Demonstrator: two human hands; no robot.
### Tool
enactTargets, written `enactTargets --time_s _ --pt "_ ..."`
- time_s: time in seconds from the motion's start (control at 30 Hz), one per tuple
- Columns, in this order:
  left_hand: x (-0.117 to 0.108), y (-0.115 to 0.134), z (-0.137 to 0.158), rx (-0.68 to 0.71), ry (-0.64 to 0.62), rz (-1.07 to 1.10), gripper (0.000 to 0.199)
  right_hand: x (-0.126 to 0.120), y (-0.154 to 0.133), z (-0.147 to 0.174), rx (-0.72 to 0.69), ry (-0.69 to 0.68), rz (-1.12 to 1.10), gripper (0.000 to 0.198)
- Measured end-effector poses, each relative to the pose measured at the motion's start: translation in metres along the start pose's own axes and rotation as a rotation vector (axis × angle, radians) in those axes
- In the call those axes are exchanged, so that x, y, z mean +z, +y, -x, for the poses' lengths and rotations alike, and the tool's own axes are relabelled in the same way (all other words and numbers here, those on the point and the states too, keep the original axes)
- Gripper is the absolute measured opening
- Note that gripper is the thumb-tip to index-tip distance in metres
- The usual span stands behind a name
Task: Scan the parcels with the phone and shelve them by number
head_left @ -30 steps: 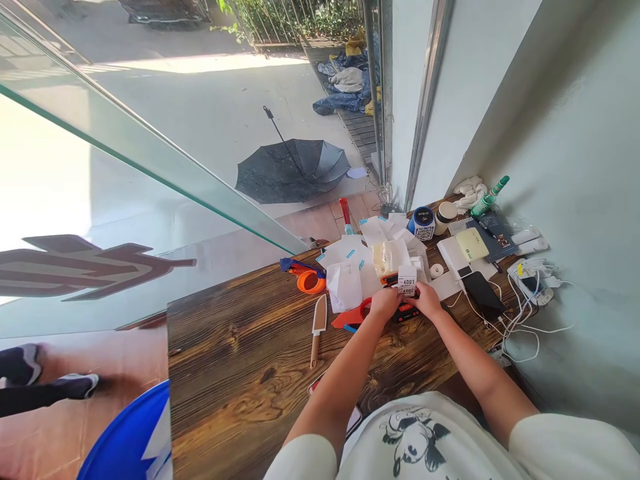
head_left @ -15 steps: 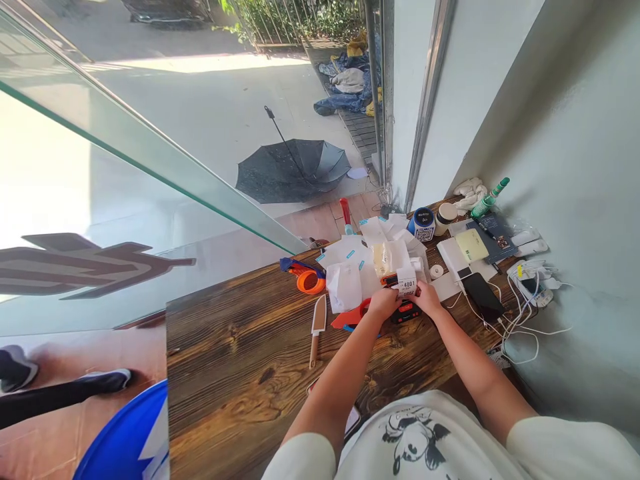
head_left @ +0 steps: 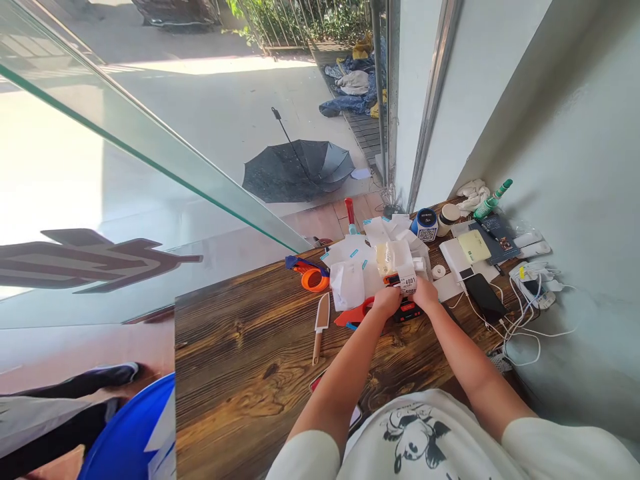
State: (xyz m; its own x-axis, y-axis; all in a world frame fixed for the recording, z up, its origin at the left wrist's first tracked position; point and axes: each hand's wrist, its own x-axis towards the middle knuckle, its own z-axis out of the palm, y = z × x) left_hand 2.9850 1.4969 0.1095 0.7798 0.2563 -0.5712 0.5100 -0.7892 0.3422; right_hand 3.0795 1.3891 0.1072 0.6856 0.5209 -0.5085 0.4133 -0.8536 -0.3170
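Between my hands is a white printed label strip, with "4001" readable and another number partly hidden below it. My left hand is closed at the strip's left edge, while my right hand pinches its right side. Fingertips of both are partly hidden. Under the strip and my hands lies a black-and-orange device, mostly covered. White paper bags with small blue tags are heaped just beyond my hands. A red-orange tool rests beside my left wrist, and a small white roll sits right of my right hand.
On the wooden table lie a sheathed knife and orange tape. A phone, tangled white cables and a blue jar are at the right. Beyond the glass stands an open umbrella.
My hands stay on the label strip with little movement. The whole view has shifted slightly, and a passer-by's legs at the lower left have changed position.
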Motion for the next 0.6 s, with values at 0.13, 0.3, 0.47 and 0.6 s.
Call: enactTargets --time_s 0.13,0.3,0.47,0.6 --pt "0.002 0.000 0.003 0.004 0.018 -0.002 0.035 -0.008 0.005 0.002 -0.104 -0.017 0.054 0.043" --pt "0.003 -0.004 0.006 0.018 0.036 -0.011 0.031 -0.011 0.014 0.000 -0.234 -0.050 0.107 0.031" --pt "0.008 -0.006 0.012 0.057 0.127 0.007 0.035 -0.013 0.019 -0.001 -0.322 -0.094 0.156 0.025" --pt "0.019 -0.007 0.022 0.140 0.203 0.007 0.045 -0.017 0.020 0.000 -0.393 -0.131 0.174 0.019"
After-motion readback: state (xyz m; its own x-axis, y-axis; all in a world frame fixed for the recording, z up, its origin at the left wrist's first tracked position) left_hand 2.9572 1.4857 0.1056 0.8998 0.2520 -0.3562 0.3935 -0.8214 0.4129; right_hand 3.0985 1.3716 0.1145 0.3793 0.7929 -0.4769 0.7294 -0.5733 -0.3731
